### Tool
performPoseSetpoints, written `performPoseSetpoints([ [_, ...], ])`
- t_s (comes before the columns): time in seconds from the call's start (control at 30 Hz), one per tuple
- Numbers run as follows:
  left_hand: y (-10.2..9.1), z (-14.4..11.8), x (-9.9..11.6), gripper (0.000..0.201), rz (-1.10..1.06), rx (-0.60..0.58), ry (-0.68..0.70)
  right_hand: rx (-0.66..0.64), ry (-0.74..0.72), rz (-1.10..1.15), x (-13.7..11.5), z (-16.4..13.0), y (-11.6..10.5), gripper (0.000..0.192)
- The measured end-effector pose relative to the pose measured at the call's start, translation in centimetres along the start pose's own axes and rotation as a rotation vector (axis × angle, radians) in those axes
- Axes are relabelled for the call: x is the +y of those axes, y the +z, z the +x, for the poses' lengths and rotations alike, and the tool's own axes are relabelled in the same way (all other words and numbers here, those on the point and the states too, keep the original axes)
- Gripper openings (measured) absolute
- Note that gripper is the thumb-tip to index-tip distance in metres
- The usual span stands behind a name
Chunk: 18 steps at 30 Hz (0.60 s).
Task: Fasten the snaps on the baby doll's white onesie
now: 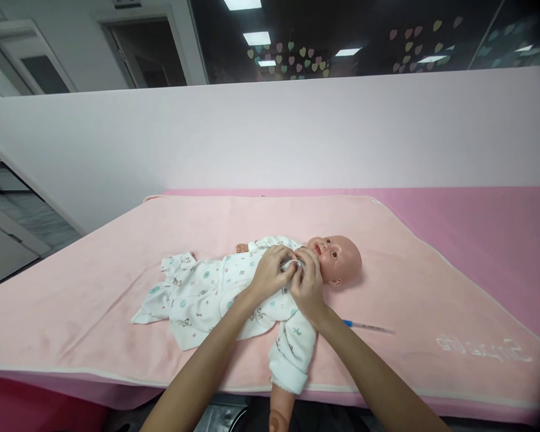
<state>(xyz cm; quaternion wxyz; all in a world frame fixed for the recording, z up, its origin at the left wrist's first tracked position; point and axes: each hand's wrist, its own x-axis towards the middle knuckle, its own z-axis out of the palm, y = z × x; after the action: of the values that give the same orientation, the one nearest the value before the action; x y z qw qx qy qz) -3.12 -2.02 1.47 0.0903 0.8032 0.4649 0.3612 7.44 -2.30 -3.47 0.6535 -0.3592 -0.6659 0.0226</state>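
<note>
A baby doll (342,259) lies on its back with its head to the right. It wears a white shirt and trousers (207,285) with small printed figures. At the doll's upper chest, just below the chin, my left hand (271,273) is closed, its fingers pinching the white shirt near the neckline. My right hand (309,285) is closed beside it, fingertips pinching the same cloth. A bit of fabric shows between the two hands; the exact fastening there is hidden by the fingers. One doll arm (281,408) hangs over the front edge toward me.
A thin clear stick with a blue end (369,327), like a thermometer, lies right of my right forearm. Beneath everything is a peach blanket (409,288) with white lettering, over a pink cover (490,240). A white low wall (297,135) stands behind the table.
</note>
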Motion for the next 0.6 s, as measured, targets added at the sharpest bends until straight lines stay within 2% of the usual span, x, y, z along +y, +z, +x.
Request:
performPoseSetpoints([
  [0.13, 0.07, -0.19, 0.01, 0.006, 0.0, 0.029, -0.022, -0.016, 0.031, -0.014, -0.23, -0.01, 0.01, 0.033],
  [0.4, -0.16, -0.47, 0.18, 0.012, 0.019, 0.005, -0.055, -0.021, 0.138, -0.014, 0.2, -0.6, 0.36, 0.029],
  [0.6, -0.11, -0.47, 0.26, 0.01, 0.037, 0.023, -0.061, -0.002, 0.134, -0.013, 0.06, -0.49, 0.18, 0.026],
])
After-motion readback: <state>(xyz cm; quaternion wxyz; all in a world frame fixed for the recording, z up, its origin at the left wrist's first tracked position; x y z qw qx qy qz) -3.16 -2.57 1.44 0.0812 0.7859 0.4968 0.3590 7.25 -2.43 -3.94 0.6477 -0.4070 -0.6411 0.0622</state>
